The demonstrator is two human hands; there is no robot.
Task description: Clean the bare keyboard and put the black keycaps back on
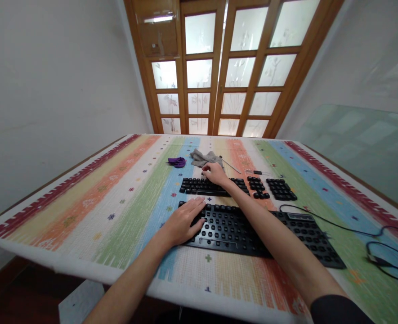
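Observation:
A black keyboard base (219,227) without its keycaps lies in front of me, its bare key posts showing. My left hand (183,221) rests on its left end, fingers stretched out and thumb on the posts. Beyond it, loose black keycaps (199,185) lie in rows laid out like a keyboard. My right hand (215,173) reaches over the base to the far edge of these rows. Its fingers are bent into a pinch, with a small dark keycap (203,174) at the tips, partly hidden. My right forearm covers part of the base.
A grey cloth (203,157) and a purple strap-like item (176,162) lie behind the keycaps. A thin rod (231,166) and a black-handled tool (257,172) are at right. More keycaps (281,189) form right-hand blocks. A black cable (333,225) runs right over the striped tablecloth (118,216).

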